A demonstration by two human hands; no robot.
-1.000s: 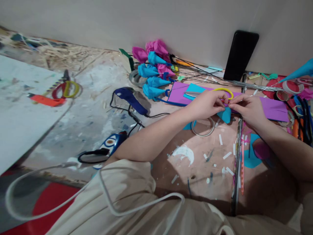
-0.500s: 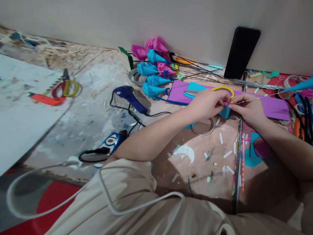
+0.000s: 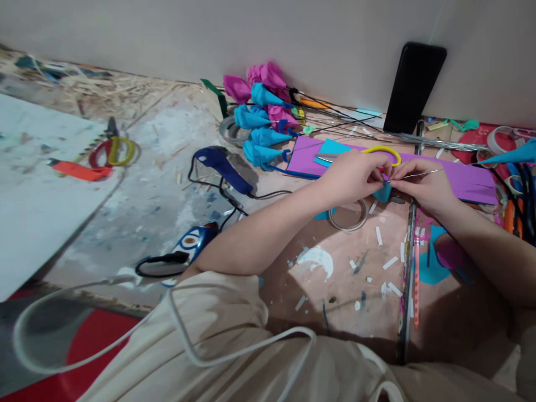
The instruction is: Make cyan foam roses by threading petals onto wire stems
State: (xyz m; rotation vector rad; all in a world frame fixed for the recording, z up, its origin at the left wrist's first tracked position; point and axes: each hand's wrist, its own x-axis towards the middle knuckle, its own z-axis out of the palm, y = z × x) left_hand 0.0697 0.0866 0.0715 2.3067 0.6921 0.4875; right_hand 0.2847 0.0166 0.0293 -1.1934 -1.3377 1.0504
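Fingertips pinched, my left hand (image 3: 355, 176) holds a small piece of blue paper (image 3: 382, 193). A bit of purple shows at the fingers above it. My right hand (image 3: 427, 184) meets it from the right, thumb and finger closed on a thin wire (image 3: 424, 174) that runs off rightward over the knuckles. The wire's near end reaches the blue paper; whether they are joined is hidden by fingers. Behind my left hand lie scissors with a yellow handle (image 3: 393, 153) on stacked purple sheets (image 3: 464, 181). A blue paper cone (image 3: 513, 154) is at the far right.
Pink paper flowers (image 3: 268, 75) and blue paper flowers (image 3: 262, 153) on wires lie at the back. A black phone (image 3: 414, 86) leans on the wall. A tape roll (image 3: 366, 215), blue glue gun (image 3: 221, 167), metal bar (image 3: 406, 290) and pliers (image 3: 112, 145) lie around.
Both hands stay nearly in place, still pinched together. The wire at my right hand has shifted, its visible part now shorter and more tilted. The blue paper cone has moved slightly.
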